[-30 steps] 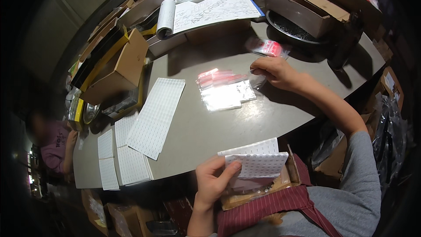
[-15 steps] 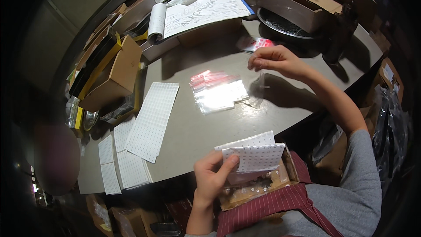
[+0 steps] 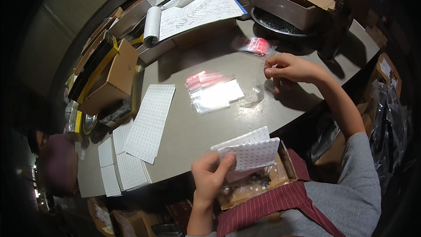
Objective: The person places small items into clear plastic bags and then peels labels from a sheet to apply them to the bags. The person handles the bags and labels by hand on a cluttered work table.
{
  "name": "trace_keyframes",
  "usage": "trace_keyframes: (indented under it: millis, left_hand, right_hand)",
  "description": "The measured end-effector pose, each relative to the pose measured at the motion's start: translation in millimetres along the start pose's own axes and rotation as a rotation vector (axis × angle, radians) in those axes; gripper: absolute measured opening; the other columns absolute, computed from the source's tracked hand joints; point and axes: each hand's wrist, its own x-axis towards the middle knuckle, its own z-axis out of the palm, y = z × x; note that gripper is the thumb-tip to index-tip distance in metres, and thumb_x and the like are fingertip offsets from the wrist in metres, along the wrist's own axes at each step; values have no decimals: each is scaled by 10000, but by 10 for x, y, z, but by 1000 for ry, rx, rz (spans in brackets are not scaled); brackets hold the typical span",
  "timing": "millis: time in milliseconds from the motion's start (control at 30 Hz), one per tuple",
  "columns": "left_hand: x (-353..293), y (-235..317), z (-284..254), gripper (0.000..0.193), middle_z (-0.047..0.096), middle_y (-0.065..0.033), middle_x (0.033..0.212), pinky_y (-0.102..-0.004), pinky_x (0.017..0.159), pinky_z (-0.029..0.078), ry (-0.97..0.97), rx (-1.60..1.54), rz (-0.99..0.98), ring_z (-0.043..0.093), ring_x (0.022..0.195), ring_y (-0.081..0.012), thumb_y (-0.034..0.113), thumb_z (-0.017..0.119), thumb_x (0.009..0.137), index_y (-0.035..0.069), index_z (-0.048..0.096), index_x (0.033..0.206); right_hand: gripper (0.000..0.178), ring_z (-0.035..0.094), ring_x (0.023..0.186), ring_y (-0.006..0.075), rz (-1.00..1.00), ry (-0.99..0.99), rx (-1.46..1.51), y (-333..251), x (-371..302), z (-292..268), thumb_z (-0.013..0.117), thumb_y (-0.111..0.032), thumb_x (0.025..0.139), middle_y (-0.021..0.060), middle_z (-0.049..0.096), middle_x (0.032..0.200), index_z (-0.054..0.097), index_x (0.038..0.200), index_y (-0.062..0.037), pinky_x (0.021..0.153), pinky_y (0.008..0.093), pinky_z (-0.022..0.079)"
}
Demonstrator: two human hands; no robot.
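My left hand (image 3: 211, 173) is closed on folded sticker sheets (image 3: 256, 155), white with rows of small printed labels. Below them an open cardboard box (image 3: 287, 171) at my lap holds small round pieces, partly hidden by the sheets. My right hand (image 3: 289, 69) is over the table's right side, thumb and fingers pinched together; whatever is between the fingertips is too small to make out. Near it on the table is a clear plastic bag (image 3: 252, 98), hard to see in the glare. A fanned stack of clear zip bags with red tops (image 3: 214, 93) lies left of it.
More label sheets (image 3: 150, 120) lie at the table's left. Behind my right hand are red-printed bags (image 3: 256, 46) and a round tray of dark bits (image 3: 280, 24). Cardboard boxes (image 3: 115, 72) and a paper pad (image 3: 197, 15) line the far edge. Another person (image 3: 59, 164) shows far left.
My right hand has moved slightly right and nearer to me. The clear bag that showed under its fingers now appears lower and left of them. My left hand keeps its grip on the sheets.
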Motion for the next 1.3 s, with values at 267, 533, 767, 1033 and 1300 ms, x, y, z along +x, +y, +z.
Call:
trace_keyframes:
  millis: [267,533,767,1033,1300]
  left_hand:
    - [47,11,113,183,699,-79,875,-266,709,482,-13,-40,59,619,799,-122,91,706,934,-78,729,1001]
    - [64,60,8,177,703,-57,858,-258,695,485,34,-23,-4,612,790,-107,96,705,931,-70,732,984]
    - [-97,-134,-314,131,664,-85,748,-261,609,443,-124,134,135,582,673,-119,84,731,868,-34,744,923]
    - [-309,11,-374,131,670,-121,756,-279,579,449,-105,196,175,594,645,-150,84,746,839,-37,734,890]
    - [-425,-11,-593,184,726,-137,841,-282,681,496,14,-94,64,658,757,-166,52,702,837,-78,746,960]
  right_hand:
    - [205,620,585,99,-323,85,438,24,198,129,576,-208,1022,60,669,823,616,1011,-7,482,208,458]
    - [287,628,879,218,-289,110,-506,69,328,142,696,-266,936,106,662,935,635,1039,-5,749,357,496]
    - [430,589,1138,361,-1128,267,-637,-566,437,1301,746,-40,769,184,579,1239,593,1171,-13,952,441,505]
    - [320,618,883,299,-1307,43,-1071,-967,991,2539,636,-143,776,135,630,1087,586,1036,36,772,419,505]
    - [260,552,1174,330,-1273,-193,-369,-651,731,1160,612,63,664,124,656,1127,688,897,-23,997,415,451]
